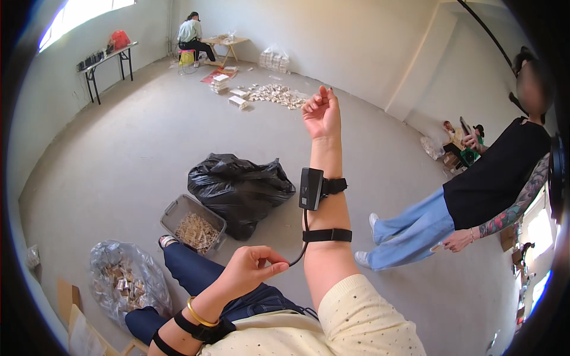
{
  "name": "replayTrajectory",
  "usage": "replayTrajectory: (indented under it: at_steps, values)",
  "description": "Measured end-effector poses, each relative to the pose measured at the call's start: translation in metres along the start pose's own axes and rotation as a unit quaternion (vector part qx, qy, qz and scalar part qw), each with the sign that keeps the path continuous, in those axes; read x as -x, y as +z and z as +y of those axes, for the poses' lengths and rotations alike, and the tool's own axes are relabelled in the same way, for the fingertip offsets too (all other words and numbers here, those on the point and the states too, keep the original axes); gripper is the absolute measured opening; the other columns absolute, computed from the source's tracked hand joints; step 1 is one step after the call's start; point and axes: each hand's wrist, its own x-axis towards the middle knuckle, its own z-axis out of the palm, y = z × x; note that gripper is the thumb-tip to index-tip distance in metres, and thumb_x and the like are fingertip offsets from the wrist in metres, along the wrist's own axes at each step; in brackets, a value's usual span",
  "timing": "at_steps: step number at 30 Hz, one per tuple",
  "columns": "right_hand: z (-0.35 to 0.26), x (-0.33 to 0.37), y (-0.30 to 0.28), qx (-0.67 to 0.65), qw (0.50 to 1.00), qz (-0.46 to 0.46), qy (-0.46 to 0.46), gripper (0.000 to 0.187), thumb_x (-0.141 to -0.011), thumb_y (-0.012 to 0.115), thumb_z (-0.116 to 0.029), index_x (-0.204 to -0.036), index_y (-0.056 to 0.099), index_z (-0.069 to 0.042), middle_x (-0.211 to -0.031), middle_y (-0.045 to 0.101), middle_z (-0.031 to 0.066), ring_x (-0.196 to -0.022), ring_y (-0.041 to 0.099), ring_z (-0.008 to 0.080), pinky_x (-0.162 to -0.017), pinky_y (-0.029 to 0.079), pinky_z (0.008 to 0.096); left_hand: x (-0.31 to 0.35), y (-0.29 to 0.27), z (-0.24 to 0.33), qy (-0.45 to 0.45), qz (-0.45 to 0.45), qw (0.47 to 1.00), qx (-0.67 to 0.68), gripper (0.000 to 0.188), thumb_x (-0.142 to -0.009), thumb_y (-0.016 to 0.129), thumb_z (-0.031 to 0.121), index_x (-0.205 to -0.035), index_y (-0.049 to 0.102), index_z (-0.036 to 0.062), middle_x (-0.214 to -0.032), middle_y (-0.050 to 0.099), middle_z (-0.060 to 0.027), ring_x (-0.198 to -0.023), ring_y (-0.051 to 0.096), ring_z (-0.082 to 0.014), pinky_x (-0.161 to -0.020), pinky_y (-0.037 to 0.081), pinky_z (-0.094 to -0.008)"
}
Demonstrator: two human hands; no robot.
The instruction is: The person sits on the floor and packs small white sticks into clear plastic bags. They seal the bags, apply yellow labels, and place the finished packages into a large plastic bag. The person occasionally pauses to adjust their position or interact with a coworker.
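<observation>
My right arm is stretched upward, with a small black box (311, 188) strapped to the forearm and a black strap (328, 235) lower down. My right hand (321, 113) shows its palm; its fingers are loosely bent and hold nothing. A thin black cable (306, 224) runs down from the box along the arm. Near its lower bend, my left hand (256, 264) pinches the cable between thumb and fingertips. The left wrist wears a gold bangle (200, 315) and black straps.
Ahead lie a black plastic bag (237, 187) and a grey tub (176, 213) of small pale pieces. A clear bag (127, 276) of small packets stands at left. A person (499, 172) stands close on the right. Small pieces (278, 95) are heaped farther back.
</observation>
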Motion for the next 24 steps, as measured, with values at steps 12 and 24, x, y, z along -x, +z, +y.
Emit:
replayTrajectory:
  at_steps: [12, 24]
  values:
    - [0.003, -0.002, -0.034, -0.052, 0.999, 0.012, 0.003, 0.025, -0.095, 0.052, -0.027, -0.088, 0.067, -0.009, -0.066, 0.051, 0.0000, -0.059, 0.042, 0.0114, -0.059, 0.037, 0.0256, -0.003, 0.002, -0.009, -0.002, -0.071, 0.993, 0.096, 0.018, -0.082, 0.068, 0.004, -0.100, 0.061, 0.0043, -0.078, 0.062, 0.0013, -0.066, 0.048, -0.0037, -0.059, 0.038, -0.0200]
    - [0.002, -0.005, -0.037, -0.061, 0.998, -0.015, 0.017, 0.027, -0.096, 0.051, -0.029, -0.089, 0.067, -0.010, -0.066, 0.051, 0.0003, -0.058, 0.043, 0.0121, -0.059, 0.038, 0.0268, -0.012, 0.011, -0.024, -0.017, -0.089, 0.986, 0.141, 0.016, -0.081, 0.070, 0.007, -0.087, 0.055, 0.0066, -0.073, 0.052, 0.0059, -0.061, 0.039, -0.0021, -0.056, 0.033, -0.0185]
